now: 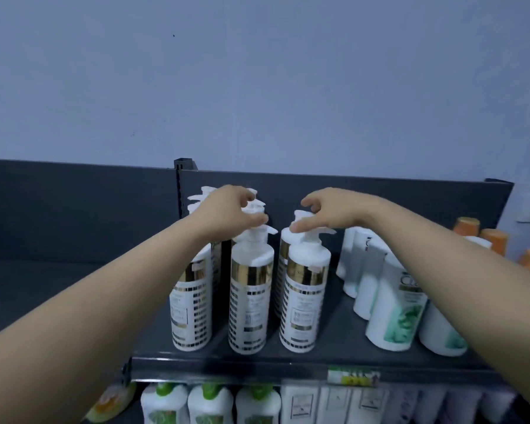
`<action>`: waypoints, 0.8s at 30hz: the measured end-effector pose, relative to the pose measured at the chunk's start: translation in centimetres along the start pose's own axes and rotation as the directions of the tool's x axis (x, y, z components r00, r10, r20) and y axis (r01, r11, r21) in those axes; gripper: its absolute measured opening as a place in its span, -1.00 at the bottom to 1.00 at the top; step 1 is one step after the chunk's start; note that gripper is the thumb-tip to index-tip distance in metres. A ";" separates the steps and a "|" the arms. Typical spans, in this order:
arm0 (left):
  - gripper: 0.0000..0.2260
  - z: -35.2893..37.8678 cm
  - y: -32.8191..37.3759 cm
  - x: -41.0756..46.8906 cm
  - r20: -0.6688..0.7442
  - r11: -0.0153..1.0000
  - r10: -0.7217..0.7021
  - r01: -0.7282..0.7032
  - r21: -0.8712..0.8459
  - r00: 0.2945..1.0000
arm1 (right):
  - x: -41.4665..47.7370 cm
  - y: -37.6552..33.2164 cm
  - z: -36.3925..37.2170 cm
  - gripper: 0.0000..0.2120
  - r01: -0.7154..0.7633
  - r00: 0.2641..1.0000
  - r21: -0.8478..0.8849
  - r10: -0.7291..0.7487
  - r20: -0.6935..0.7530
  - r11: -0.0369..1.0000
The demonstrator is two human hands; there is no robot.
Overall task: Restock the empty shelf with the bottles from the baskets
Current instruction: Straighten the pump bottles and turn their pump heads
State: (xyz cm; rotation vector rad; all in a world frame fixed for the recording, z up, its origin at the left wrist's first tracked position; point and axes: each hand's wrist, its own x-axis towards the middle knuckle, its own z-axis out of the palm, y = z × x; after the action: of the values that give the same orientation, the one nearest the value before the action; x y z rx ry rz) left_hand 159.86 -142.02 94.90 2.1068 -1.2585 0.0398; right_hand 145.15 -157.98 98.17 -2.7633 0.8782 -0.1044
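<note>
**A:** Status?

**B:** Placing step, I'd say. White gold-banded pump bottles (250, 301) stand upright in three rows running near to far on the top shelf (288, 361), left of centre. Baskets aren't in frame.

**A:** Hands?

**B:** Left hand (230, 209) is over the far end of the middle row, thumb and fingers curled round a pump head (255, 206). Right hand (331, 212) is over the right row, thumb above and fingers below the pump head of the rear bottle. There's motion blur, so I can't tell how firm either hold is.

**A:** Neighbours?

**B:** Green-label bottles (392, 304) just right of the pump rows, orange caps (465, 226) far right. More stock sits on the lower shelf (210, 402).

**A:** Next move?

**B:** My read: seat the two rear bottles square in their rows with nozzles facing one way, then lift the fingers straight off. The bottles are tall, narrow and packed close, so a sideways drag on a pump could topple the row. After that, back to the baskets.
</note>
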 end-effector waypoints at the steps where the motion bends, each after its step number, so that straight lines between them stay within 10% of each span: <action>1: -0.40 0.6 0.0 -0.6 0.011 1.000 -0.030 0.029 0.002 1.000 | -0.6 0.3 0.9 -0.05 -0.002 1.000 0.033 0.003 -0.030 0.999; 10: -0.10 6.6 -0.7 -6.6 -0.091 0.938 -0.223 0.188 -0.289 0.971 | -3.9 2.5 9.6 0.29 0.018 0.958 0.570 0.150 -0.245 0.821; 17: -0.32 9.3 -1.5 -8.3 -0.096 0.904 -0.315 0.268 -0.333 0.944 | -3.8 2.9 13.5 -0.37 0.022 0.950 0.624 0.178 -0.256 0.781; 24: -0.37 9.1 -1.9 -8.2 -0.103 0.909 -0.305 0.258 -0.327 0.947 | -3.7 1.8 13.9 -0.37 0.098 0.958 0.642 0.103 -0.267 0.760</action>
State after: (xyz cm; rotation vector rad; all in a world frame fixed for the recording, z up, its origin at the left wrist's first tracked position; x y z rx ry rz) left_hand 154.23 -140.21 84.03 1.9479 -0.8013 -0.1160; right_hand 143.08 -154.43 84.31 -2.1032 0.7223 -0.6944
